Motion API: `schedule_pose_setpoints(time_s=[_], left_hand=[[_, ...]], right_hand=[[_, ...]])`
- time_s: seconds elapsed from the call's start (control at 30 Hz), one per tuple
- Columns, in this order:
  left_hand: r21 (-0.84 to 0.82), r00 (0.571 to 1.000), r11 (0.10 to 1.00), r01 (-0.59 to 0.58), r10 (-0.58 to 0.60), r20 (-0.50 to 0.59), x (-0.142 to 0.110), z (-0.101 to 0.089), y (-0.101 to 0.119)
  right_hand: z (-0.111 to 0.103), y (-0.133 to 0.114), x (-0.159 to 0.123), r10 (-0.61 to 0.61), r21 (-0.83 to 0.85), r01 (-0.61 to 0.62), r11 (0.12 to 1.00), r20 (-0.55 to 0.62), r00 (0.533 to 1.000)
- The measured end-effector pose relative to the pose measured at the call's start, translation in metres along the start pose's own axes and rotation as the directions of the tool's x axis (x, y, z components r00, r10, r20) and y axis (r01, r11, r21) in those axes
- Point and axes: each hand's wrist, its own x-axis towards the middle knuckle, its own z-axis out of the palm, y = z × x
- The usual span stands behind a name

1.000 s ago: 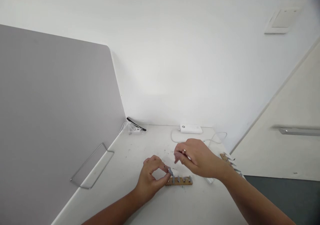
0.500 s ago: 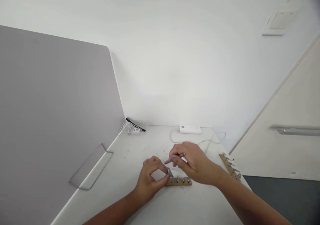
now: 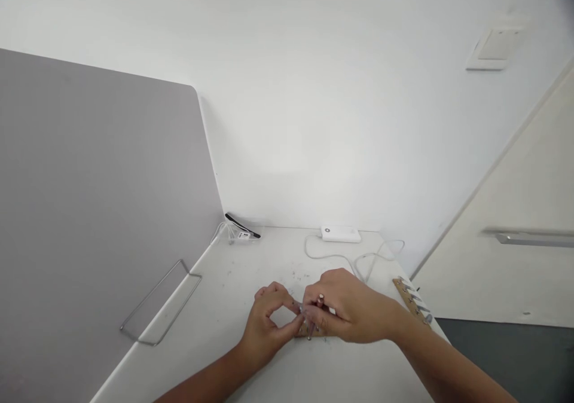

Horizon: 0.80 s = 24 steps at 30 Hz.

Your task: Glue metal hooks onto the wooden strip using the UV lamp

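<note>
Lower-right wooden strip (image 3: 405,298) bears grey pieces (image 3: 417,299); lower-centre strip (image 3: 329,333) likely unfinished: left hand (image 3: 262,320) pinches half-hidden piece (image 3: 302,309), right hand (image 3: 344,307) grips rod (image 3: 320,301).

A plain white wall (image 3: 305,104) fills the back, its light soft and even, with faint shade along the grey panel (image 3: 98,200) standing upright at left. A white switch (image 3: 497,43) sits high on the right. The white table (image 3: 269,373) reaches the wall. At right, a pale front (image 3: 511,182), slanting in view, bears a metal handle (image 3: 536,239); below it shows dark grey-green floor (image 3: 502,349).
</note>
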Motion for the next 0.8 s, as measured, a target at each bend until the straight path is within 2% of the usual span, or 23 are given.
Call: schedule_pose_setpoints(time_s=[0.17,0.3,0.4,0.57,0.63,0.73,0.8], left_hand=[[-0.012,1.000,1.000,0.008,-0.008,0.021,-0.001,0.000,-0.001],[-0.023,1.000,1.000,0.007,-0.007,0.018,-0.001,0.000,-0.002],[-0.023,1.000,1.000,0.017,-0.016,0.015,-0.001,0.000,-0.001],[-0.011,1.000,1.000,0.008,-0.008,0.002,0.000,-0.001,0.001],[-0.014,1.000,1.000,0.009,-0.009,-0.004,0.000,-0.001,0.002],[-0.019,1.000,1.000,0.019,-0.019,0.016,0.000,-0.002,0.002],[-0.014,0.999,0.999,0.037,-0.037,0.036,0.000,-0.001,0.001]], right_hand=[[0.008,0.005,0.002,0.051,-0.081,-0.068,0.994,-0.204,0.978],[0.005,0.014,0.000,0.105,-0.143,-0.147,0.979,-0.267,0.958],[-0.003,0.015,-0.002,0.120,-0.177,-0.165,0.970,-0.242,0.963],[-0.008,0.006,-0.002,0.067,-0.148,-0.071,0.986,-0.035,0.997],[-0.005,0.002,-0.002,0.028,-0.097,-0.027,0.995,0.007,1.000],[0.003,0.000,-0.001,-0.017,-0.031,0.017,0.999,-0.006,1.000],[0.009,0.001,0.001,-0.021,-0.028,0.018,0.999,-0.074,0.997]])
